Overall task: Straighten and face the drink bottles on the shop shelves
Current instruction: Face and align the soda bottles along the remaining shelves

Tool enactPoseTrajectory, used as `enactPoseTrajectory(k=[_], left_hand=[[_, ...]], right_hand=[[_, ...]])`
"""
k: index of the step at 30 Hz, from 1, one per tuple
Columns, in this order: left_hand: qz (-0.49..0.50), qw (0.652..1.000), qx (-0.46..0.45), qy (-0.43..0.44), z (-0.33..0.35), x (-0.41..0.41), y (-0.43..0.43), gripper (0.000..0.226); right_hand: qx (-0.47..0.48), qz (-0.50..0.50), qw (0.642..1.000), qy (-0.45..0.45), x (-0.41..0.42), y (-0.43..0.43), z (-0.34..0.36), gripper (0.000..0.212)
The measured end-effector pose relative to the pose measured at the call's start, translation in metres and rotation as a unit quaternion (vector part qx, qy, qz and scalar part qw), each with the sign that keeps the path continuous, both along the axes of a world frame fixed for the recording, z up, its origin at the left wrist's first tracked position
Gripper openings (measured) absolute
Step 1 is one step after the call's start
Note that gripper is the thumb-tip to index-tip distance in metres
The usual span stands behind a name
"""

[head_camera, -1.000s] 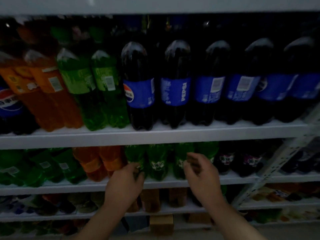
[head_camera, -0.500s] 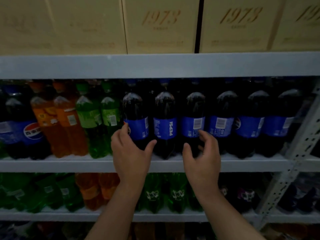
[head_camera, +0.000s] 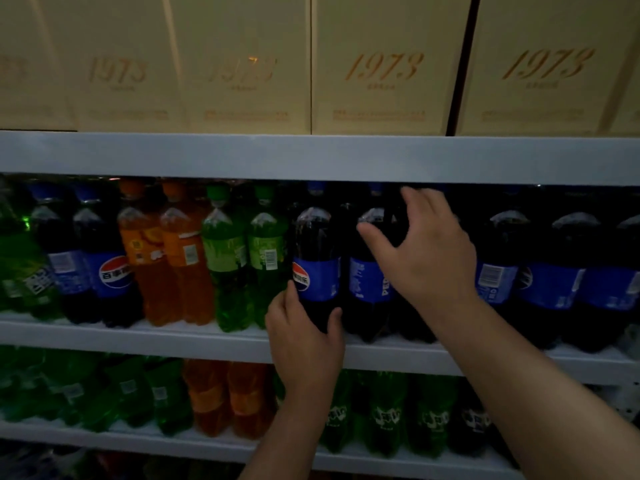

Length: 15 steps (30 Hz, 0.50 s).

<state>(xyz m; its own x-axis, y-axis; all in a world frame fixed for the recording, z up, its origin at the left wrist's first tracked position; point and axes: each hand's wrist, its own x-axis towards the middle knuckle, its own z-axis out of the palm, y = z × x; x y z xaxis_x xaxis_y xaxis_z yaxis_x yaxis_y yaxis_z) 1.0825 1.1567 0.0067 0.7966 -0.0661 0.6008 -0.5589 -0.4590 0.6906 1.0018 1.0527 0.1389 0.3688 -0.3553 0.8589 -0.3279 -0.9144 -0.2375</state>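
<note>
At the centre of the frame, the left hand [head_camera: 304,344] gripped the lower body of a dark plastic cola bottle with a blue label [head_camera: 317,244]. The bottle stood upright on the grey metal middle shelf [head_camera: 173,336], just right of 2 green soda bottles [head_camera: 242,271]. Right of centre, the right hand [head_camera: 429,261] was spread open over the shoulders of the neighbouring cola bottles [head_camera: 367,282]; whether it touched them I couldn't tell. Cream cartons marked 1973 [head_camera: 381,71] lined the top.
</note>
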Motion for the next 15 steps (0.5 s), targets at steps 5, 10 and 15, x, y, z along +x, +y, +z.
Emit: enactPoseTrajectory(k=[5,10,15], left_hand=[[-0.016,0.999,-0.031,-0.004,-0.002,-0.003,-0.004,0.08],[-0.056,0.997,-0.015,-0.047,-0.015,0.009,0.01,0.071],[-0.058,0.997,-0.028,-0.047,-0.013,0.015,0.01,0.076]], right_hand=[[0.033,-0.087,0.99,0.103,0.019,0.001,0.018,0.086],[0.108,-0.038,0.988,0.107,0.023,-0.007,0.021,0.075],[0.213,0.11,0.964,0.115,0.012,-0.024,0.031,0.056]])
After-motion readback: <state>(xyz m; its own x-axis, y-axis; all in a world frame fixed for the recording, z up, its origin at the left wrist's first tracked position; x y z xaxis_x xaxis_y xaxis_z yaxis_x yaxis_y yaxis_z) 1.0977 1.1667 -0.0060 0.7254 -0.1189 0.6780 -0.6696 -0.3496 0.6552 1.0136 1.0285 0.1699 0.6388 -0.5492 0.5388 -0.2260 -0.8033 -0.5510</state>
